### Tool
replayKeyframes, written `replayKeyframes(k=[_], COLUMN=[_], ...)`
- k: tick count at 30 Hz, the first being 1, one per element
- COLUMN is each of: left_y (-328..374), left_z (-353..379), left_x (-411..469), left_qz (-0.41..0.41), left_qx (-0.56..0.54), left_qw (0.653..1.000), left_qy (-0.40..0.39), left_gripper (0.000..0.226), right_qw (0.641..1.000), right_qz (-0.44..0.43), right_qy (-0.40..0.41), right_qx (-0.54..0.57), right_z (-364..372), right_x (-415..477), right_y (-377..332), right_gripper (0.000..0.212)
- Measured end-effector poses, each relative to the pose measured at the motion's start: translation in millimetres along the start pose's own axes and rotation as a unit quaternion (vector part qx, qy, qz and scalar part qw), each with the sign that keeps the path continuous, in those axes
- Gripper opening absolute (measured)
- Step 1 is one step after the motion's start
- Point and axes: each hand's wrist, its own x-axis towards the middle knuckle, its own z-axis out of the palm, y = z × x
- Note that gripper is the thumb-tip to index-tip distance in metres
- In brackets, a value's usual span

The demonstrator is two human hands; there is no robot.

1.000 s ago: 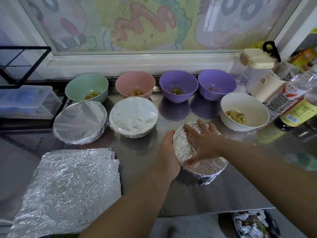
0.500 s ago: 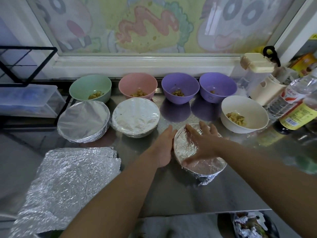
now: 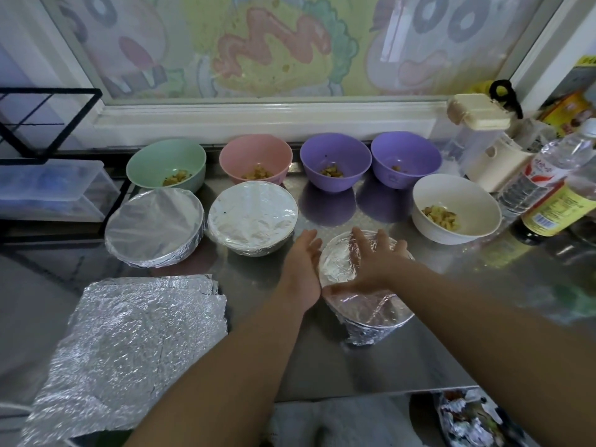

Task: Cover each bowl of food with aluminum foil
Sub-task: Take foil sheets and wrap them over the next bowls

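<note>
Head view: your right hand (image 3: 371, 262) lies flat, fingers spread, on the foil-wrapped bowl (image 3: 371, 311) mid bench (image 3: 322, 372); left hand (image 3: 303, 272) lies flat against its 9 o'clock side. Foil looks thin and should tear easily, so crimp at the rim. Spare sheets (image 3: 129, 343) at 8 o'clock.

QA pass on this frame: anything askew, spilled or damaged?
Nothing spilled. Only oddity: the foil cover under the right hand bunches unevenly down its near side, rougher than the two other covered bowls. The loose foil sheets have ragged right edges.
</note>
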Motion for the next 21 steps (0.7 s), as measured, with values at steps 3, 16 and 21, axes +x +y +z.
replayKeyframes(k=[3,16,21], left_y=[-1,-71,-86], left_z=[-18,-57,-54], left_x=[0,-39,-46], left_qz=[0.026,-0.137,-0.079], left_qx=[0.024,0.149,0.188], left_qw=[0.999,0.979,0.976], left_qy=[0.039,-0.010,-0.073], left_gripper=[0.034,0.021,0.028], right_qw=[1.000,0.990,0.990], right_qz=[0.012,-0.106,-0.109], right_qy=[-0.019,-0.042,-0.027], right_qx=[-0.016,-0.083,-0.083], right_z=[-11,-8,-1], right_x=[-8,16,25], right_y=[-2,-4,-1], right_gripper=[0.151,0.171,0.170])
